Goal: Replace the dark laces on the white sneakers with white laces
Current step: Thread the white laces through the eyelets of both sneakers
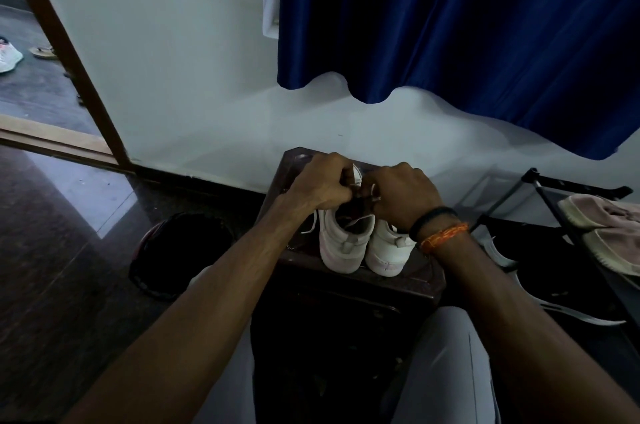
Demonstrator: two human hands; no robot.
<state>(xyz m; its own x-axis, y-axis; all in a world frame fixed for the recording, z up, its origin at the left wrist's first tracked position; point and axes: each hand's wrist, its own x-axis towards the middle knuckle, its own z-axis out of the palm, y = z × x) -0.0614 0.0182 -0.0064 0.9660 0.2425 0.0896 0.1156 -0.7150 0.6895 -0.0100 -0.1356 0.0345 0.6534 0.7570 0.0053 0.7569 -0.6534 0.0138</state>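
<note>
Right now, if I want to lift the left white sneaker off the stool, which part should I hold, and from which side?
Probably the heel of the left white sneaker: it faces the person, bare and rounded. Come from the near side, since both hands crowd the lace area at the far end.

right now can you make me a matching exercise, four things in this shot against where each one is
Things:
1. pair of white sneakers
2. blue fabric curtain
3. orange thread wristband
4. pale pink shoe

Places:
A. on the right wrist
B. on the black rack at the right edge
C. on the dark wooden stool
D. hanging against the white wall

Pairs: 1-C, 2-D, 3-A, 4-B
</note>
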